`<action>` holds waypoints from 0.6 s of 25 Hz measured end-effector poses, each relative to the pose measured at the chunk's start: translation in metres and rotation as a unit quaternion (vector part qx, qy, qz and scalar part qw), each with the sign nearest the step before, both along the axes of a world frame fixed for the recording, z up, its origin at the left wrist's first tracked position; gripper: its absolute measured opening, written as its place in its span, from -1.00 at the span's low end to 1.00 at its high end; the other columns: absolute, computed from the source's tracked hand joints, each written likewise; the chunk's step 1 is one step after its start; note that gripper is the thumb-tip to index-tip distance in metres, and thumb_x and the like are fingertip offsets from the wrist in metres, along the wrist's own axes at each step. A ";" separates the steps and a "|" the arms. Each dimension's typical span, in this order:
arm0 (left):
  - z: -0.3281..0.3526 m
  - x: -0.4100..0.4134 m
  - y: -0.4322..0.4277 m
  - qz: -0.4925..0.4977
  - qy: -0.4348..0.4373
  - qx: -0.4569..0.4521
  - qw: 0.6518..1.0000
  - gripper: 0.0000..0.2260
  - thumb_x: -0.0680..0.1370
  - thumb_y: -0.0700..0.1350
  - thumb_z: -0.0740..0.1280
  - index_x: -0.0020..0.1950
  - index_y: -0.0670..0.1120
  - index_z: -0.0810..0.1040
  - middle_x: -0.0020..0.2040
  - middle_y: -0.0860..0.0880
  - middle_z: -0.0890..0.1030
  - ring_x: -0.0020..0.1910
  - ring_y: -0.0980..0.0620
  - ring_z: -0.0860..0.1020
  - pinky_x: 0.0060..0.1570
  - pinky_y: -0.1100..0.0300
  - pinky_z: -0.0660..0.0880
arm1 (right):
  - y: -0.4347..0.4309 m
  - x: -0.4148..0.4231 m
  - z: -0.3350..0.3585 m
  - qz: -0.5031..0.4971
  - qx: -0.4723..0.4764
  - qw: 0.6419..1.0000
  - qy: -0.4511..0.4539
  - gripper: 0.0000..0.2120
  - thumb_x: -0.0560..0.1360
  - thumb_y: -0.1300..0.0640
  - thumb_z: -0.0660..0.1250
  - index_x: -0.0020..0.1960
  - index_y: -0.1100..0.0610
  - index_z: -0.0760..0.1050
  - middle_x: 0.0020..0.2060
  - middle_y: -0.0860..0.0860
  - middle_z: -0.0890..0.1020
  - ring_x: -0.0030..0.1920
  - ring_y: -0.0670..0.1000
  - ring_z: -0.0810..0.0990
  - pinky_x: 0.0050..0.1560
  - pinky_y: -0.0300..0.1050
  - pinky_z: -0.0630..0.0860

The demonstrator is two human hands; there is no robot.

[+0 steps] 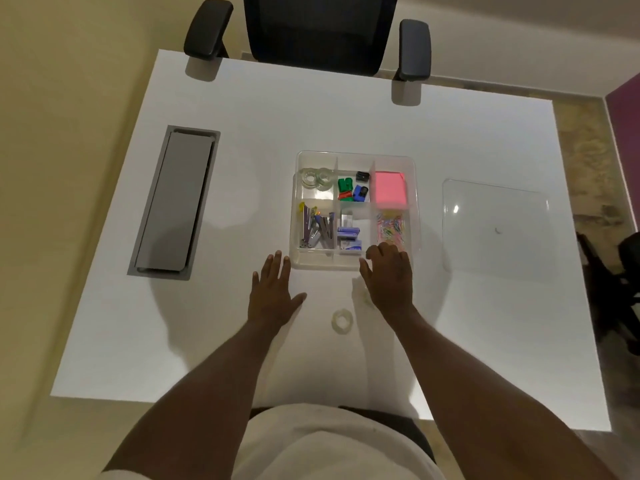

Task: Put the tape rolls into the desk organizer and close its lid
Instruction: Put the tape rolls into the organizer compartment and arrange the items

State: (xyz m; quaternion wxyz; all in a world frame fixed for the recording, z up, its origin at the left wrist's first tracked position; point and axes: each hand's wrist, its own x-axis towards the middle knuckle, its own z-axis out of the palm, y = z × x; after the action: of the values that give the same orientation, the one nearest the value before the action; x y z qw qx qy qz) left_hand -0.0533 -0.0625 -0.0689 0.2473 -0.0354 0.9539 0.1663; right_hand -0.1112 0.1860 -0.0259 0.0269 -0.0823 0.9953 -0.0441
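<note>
The clear plastic desk organizer sits mid-desk with no lid on. Two clear tape rolls lie in its far-left compartment. Another clear tape roll lies flat on the white desk between my forearms. A further clear roll peeks out from under the left edge of my right hand, which hovers palm down at the organizer's near edge with bent fingers and the thumb apart. I cannot tell whether it touches the roll. My left hand rests flat on the desk, fingers spread, left of the organizer. The clear lid lies to the right.
Other compartments hold sharpeners, pink sticky notes, staplers, staple boxes and coloured paper clips. A grey cable hatch is set into the desk at left. A black office chair stands at the far edge.
</note>
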 end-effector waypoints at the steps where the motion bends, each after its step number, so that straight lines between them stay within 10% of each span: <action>1: 0.001 0.001 0.000 0.000 0.000 -0.002 1.000 -0.16 0.64 0.27 0.23 0.72 -0.09 -0.10 0.73 -0.08 -0.15 0.72 -0.10 -0.14 0.67 -0.20 0.00 | 0.008 0.011 -0.002 -0.005 -0.005 1.000 -0.001 -0.84 0.57 0.05 0.38 0.06 0.14 0.57 -0.07 0.09 0.64 -0.01 0.15 0.60 0.02 0.05 0.54; 15: 0.003 0.005 0.012 0.028 -0.025 0.007 0.999 -0.18 0.67 0.19 0.24 0.71 -0.09 -0.19 0.72 -0.06 -0.24 0.71 -0.09 -0.22 0.66 -0.26 -0.03 | 0.030 0.064 -0.017 -0.062 -0.035 0.979 -0.189 -0.45 0.51 -0.04 0.43 0.43 0.06 0.38 0.27 0.05 0.51 0.20 0.11 0.53 0.19 -0.02 0.47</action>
State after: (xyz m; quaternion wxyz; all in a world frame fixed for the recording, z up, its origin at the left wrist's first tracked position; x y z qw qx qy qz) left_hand -0.0482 -0.0500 -0.0660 0.2664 -0.0641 0.9449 0.1793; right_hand -0.0474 0.2161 -0.0424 0.2092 -0.0117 0.9731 -0.0956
